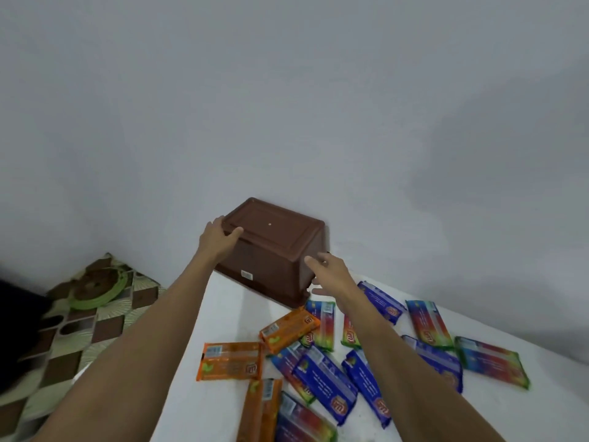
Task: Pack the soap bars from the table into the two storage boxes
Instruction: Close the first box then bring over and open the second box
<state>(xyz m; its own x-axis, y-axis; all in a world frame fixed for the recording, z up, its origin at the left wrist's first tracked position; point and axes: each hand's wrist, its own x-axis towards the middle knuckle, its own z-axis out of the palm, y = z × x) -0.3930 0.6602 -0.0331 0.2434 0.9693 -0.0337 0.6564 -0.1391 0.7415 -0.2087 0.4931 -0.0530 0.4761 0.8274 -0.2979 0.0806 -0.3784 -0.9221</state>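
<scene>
One upturned box: left hand grips its left corner; right hand, fingers spread, hovers just beside its right corner.

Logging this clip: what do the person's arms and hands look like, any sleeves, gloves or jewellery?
The left forearm and right forearm are bare down to the frame's lower edge, no sleeve in view. The left hand and right hand wear no gloves; no watch, ring or wristband shows.
</scene>
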